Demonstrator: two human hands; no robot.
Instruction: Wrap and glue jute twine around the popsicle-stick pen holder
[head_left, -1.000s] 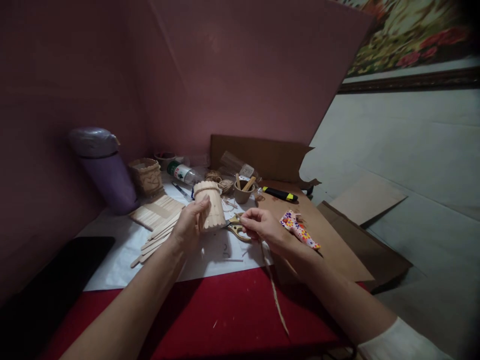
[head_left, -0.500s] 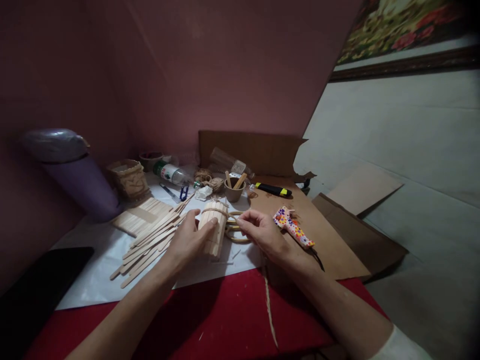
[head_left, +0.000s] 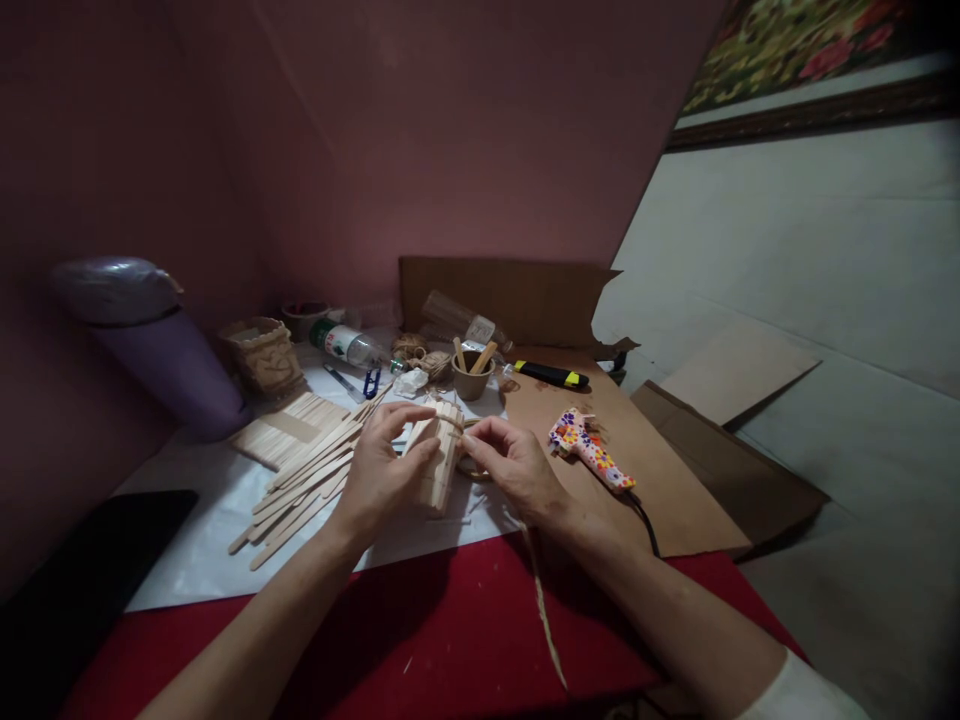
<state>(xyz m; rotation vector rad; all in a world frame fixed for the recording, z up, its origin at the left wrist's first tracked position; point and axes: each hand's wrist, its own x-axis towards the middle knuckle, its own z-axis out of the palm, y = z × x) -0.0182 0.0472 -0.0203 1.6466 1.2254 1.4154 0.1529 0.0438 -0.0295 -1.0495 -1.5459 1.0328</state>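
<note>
My left hand [head_left: 381, 468] grips a cylinder of upright wooden craft sticks [head_left: 433, 492], thumb on the near face and fingers over its upper left side. Twine [head_left: 450, 420] runs round the cylinder near its top. My right hand [head_left: 519, 470] pinches the twine close against the cylinder's right side. From beneath this hand a loose twine end [head_left: 546, 615] hangs down over the red cloth. Behind the fingers, gold-coloured loops, apparently scissor handles [head_left: 477, 474], are partly hidden.
Loose craft sticks [head_left: 300, 492] fan out at left beside a flat stick panel [head_left: 281, 430]. A floral glue gun [head_left: 592, 450] and a utility knife [head_left: 551, 375] lie on cardboard [head_left: 660, 500]. Behind stand a small cup [head_left: 472, 382], a plastic bottle [head_left: 352, 345] and a purple tumbler [head_left: 165, 360].
My right hand has moved left, bringing the twine against the cylinder. My left fingers have shifted up over the cylinder's top edge. The view has shifted slightly.
</note>
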